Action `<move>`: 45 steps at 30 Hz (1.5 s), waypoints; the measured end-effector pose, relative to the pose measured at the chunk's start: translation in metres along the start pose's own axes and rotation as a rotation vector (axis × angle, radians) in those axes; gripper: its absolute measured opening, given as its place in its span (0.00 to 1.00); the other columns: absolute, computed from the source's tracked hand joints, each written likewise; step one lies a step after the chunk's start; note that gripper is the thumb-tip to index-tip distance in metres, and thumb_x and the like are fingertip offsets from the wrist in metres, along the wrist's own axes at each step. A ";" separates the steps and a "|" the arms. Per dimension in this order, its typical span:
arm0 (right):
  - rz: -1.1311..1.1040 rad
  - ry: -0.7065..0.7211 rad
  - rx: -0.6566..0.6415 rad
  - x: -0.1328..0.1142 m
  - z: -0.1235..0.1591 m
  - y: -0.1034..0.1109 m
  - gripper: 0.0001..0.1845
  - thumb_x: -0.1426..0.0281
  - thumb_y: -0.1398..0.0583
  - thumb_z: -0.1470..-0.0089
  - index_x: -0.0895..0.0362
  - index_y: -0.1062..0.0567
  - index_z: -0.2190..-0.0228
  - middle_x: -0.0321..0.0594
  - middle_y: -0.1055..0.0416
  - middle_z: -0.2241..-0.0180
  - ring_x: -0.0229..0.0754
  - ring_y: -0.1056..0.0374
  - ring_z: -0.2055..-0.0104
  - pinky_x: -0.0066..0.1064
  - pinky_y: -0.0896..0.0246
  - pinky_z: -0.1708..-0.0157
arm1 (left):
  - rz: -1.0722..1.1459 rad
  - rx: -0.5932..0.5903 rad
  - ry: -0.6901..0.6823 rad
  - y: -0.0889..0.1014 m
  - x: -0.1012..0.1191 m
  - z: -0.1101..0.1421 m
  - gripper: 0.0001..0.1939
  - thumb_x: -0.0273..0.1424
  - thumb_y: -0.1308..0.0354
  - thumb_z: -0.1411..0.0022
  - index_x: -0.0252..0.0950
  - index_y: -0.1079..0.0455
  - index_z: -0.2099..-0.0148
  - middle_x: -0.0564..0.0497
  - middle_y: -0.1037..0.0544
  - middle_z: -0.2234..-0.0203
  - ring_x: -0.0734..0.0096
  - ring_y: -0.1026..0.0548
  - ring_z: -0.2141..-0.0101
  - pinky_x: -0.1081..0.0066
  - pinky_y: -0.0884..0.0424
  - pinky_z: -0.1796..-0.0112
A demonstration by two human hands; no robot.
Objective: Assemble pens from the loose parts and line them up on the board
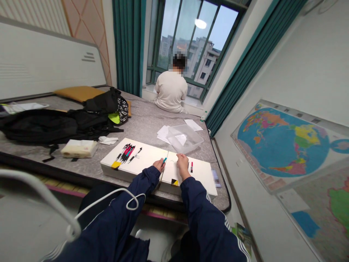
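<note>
My left hand [158, 166] is closed round a teal pen piece [164, 160] above the inner edge of the left white box [147, 154]. Over the right white box [201, 178], my right hand [183, 163] has its fingers pinched together; anything between them is too small to make out. Just right of that hand lies a short red and black pen part [191, 167], with a dark piece partly hidden by the hand. On the left box several pens [127, 153] in black, red and teal lie side by side, and one black and white pen [135, 155] sits apart.
Behind the boxes stand a clear plastic bin [185, 138] and papers [163, 134]. A tissue pack [79, 148] and black backpack [54, 123] lie left. Another person [171, 91] sits by the window. A white cable [109, 196] crosses my left sleeve.
</note>
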State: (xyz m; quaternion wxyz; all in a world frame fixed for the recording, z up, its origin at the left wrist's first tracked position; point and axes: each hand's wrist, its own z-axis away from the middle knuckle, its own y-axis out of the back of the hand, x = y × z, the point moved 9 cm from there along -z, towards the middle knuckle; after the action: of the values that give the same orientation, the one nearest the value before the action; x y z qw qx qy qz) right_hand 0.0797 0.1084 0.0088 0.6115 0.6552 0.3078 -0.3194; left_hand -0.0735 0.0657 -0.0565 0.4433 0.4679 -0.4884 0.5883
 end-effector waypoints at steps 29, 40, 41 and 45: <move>0.524 0.525 -0.400 -0.071 0.007 -0.008 0.11 0.67 0.45 0.44 0.59 0.27 0.62 0.42 0.26 0.66 0.39 0.33 0.67 0.25 0.46 0.66 | -0.109 -0.060 -0.210 0.001 0.006 -0.006 0.20 0.38 0.39 0.55 0.30 0.25 0.61 0.49 0.24 0.78 0.72 0.30 0.78 0.72 0.34 0.75; 0.810 0.451 -0.496 -0.087 0.016 -0.010 0.10 0.72 0.41 0.51 0.62 0.23 0.66 0.52 0.25 0.64 0.48 0.30 0.60 0.32 0.40 0.60 | -0.128 0.006 -0.169 0.004 0.006 -0.003 0.18 0.37 0.36 0.56 0.31 0.23 0.63 0.48 0.23 0.80 0.69 0.28 0.78 0.70 0.31 0.75; 0.827 0.456 -0.497 -0.087 0.016 -0.010 0.10 0.72 0.41 0.51 0.62 0.23 0.65 0.53 0.25 0.64 0.48 0.30 0.60 0.32 0.39 0.60 | -0.130 0.012 -0.170 0.004 0.007 -0.002 0.17 0.37 0.36 0.55 0.31 0.23 0.64 0.49 0.23 0.81 0.68 0.28 0.78 0.70 0.31 0.75; 0.906 0.506 -0.501 -0.092 0.018 -0.011 0.10 0.73 0.42 0.50 0.63 0.23 0.65 0.55 0.25 0.64 0.50 0.29 0.60 0.34 0.37 0.62 | -0.143 0.026 -0.178 0.004 0.008 -0.001 0.17 0.37 0.36 0.54 0.31 0.23 0.63 0.49 0.23 0.81 0.68 0.28 0.78 0.70 0.31 0.76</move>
State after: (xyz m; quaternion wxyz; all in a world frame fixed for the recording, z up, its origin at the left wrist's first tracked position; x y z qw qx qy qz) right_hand 0.0146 0.0904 0.0741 0.7312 0.6129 0.1993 0.2236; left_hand -0.0793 0.0666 -0.0491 0.4332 0.5576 -0.4834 0.5174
